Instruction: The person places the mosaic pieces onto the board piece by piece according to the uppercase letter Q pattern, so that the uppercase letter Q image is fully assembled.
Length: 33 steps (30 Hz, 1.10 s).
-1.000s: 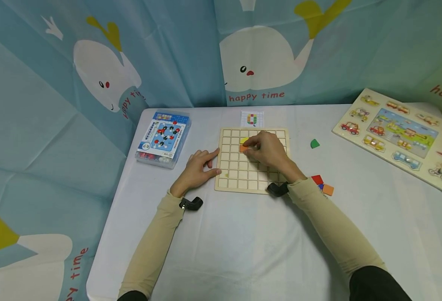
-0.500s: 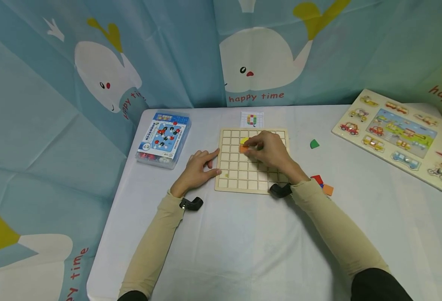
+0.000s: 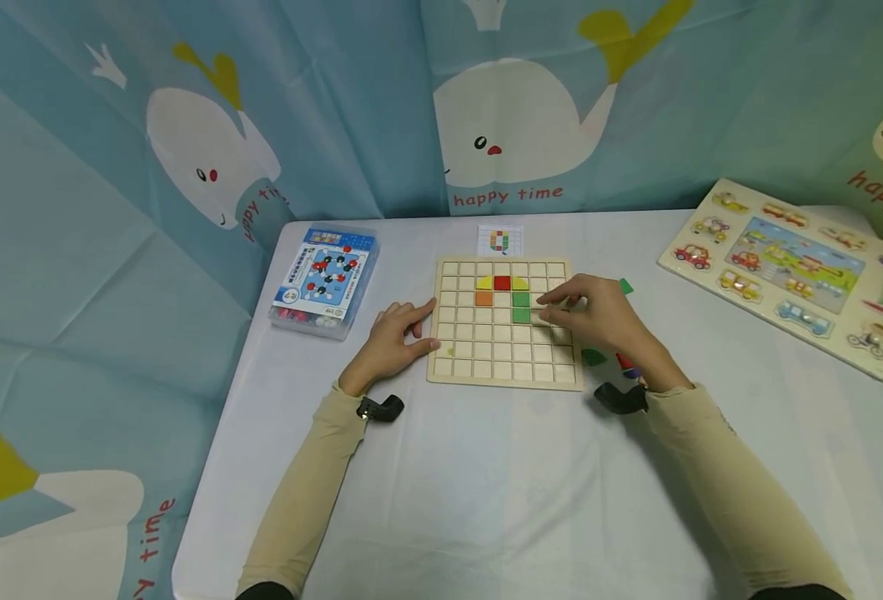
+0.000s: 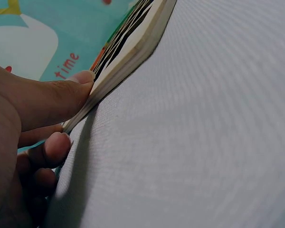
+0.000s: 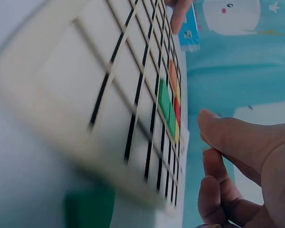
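Note:
A wooden grid board [image 3: 471,358] lies on the table. Set in its cells are an orange square tile [image 3: 484,298], a red square tile [image 3: 502,283], two yellow rounded tiles [image 3: 519,284] and two green square tiles [image 3: 520,316]. My left hand [image 3: 390,340] touches the board's left edge with thumb and index finger spread; the left wrist view has the thumb [image 4: 57,99] on that edge. Over the board's right side is my right hand [image 3: 599,312], thumb and index finger a little apart, nothing visible between them. The right wrist view shows it beside the grid.
Behind the board lies a small pattern card [image 3: 499,242]. A plastic box [image 3: 324,281] stands left, a picture puzzle board [image 3: 779,275] right. Loose pieces near the right forearm include a green piece [image 3: 594,357] and a red one [image 3: 625,362]; another green piece [image 3: 626,286] lies farther back.
My right hand has moved off the orange tile toward the board's right edge, uncovering the red, yellow and green tiles. The left hand has stayed at the left edge.

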### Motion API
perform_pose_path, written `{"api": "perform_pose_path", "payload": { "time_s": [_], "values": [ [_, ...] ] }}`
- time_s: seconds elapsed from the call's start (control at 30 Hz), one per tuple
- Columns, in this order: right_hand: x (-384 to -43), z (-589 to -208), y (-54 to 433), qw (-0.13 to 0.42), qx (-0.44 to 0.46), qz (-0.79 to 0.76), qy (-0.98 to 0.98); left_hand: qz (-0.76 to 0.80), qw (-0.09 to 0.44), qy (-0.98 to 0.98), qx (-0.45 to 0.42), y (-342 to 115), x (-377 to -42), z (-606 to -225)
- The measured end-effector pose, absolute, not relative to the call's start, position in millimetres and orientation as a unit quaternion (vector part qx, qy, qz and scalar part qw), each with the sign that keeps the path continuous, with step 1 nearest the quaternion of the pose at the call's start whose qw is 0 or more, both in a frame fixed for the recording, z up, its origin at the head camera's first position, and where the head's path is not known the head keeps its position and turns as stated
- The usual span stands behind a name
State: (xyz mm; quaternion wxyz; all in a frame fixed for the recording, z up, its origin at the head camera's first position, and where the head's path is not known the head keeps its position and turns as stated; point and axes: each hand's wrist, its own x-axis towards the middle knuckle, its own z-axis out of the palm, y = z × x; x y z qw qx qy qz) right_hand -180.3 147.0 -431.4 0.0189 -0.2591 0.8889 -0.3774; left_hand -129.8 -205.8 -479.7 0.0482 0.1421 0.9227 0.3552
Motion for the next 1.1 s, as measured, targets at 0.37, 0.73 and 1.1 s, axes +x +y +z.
{"api": "perform_pose_path", "payload": {
  "time_s": [0.37,0.73,1.1],
  "values": [
    [-152,-426,206,0.005,-0.239,-0.326,0.915,0.356,0.042,0.922,0.147,-205,-128,-478],
    [-126,-431,253,0.012,-0.201,-0.291,0.935,0.355,0.040,0.923,0.144,-206,-128,-479],
    [-104,-438,273,0.061,-0.161,-0.264,0.949,0.355,0.041,0.922,0.148,-206,-128,-480]
  ]
}}
